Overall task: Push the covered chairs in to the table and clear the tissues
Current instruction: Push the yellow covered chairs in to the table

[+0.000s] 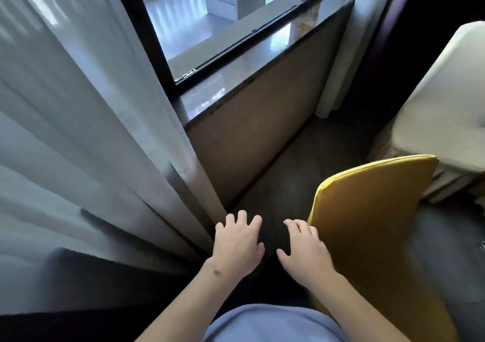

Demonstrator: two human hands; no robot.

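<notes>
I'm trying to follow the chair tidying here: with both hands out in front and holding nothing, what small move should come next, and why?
Probably move the right hand sideways onto the top edge of the yellow chair back beside it. Both it and the left hand hover with fingers spread, gripping nothing, over dark floor by the curtain. The white covered chair stands farther right; no table or tissues show.

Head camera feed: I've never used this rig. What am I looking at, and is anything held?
One camera, worn on the person's head, looks forward and down. The left hand and right hand reach out with fingers spread, holding nothing. Beside the right hand stands a yellow chair back. A white covered chair sits at the far right. A pale curtain hangs on the left, beside a window and its sill. No table or tissues show.
</notes>
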